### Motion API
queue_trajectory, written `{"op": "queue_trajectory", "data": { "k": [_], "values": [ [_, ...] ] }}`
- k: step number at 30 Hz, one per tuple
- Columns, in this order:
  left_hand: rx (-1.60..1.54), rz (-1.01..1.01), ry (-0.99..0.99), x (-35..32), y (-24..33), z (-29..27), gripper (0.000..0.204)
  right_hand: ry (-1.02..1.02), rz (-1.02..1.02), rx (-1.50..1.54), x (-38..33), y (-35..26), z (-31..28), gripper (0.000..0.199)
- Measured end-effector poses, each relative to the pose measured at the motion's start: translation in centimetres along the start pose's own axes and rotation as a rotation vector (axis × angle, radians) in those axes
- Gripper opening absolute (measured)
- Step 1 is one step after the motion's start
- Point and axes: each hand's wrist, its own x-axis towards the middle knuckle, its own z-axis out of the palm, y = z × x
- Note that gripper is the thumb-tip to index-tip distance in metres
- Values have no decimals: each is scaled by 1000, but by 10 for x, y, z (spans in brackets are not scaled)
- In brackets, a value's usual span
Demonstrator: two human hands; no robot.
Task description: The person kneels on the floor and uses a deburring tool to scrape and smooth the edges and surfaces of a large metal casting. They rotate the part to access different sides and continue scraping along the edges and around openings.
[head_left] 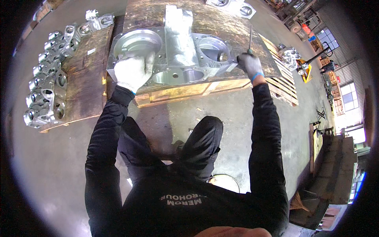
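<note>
A large silvery metal casting lies on a worn wooden work surface in front of me. It has a wide round bore on the left, a raised block in the middle and a smaller bore on the right. My left hand, in a white glove, is closed over the casting's near left edge, beside the wide bore; part of its fingers is hidden. At the right end of the casting, my right hand in a greyish glove is closed around a slim tool with a dark handle. Its thin shaft points away from me.
Several similar castings stand in rows on a wooden board at the left. Another casting sits at the far edge. Right of the work surface are a slatted pallet, more castings and a yellow pallet jack.
</note>
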Motion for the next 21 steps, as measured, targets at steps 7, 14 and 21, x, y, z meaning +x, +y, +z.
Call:
{"op": "queue_trajectory", "data": {
  "k": [7, 14, 21],
  "values": [
    [-37, 65, 122, -1, -1, 1, 42, -27, 144, 595, -135, 5, -16, 50],
    [-123, 124, 129, 3, -1, -1, 29, -114, 94, 550, -140, 27, -27, 41],
    [-170, 168, 96, -1, -9, 8, 21, -86, -98, 543, -95, 45, -4, 40]
  ]
}}
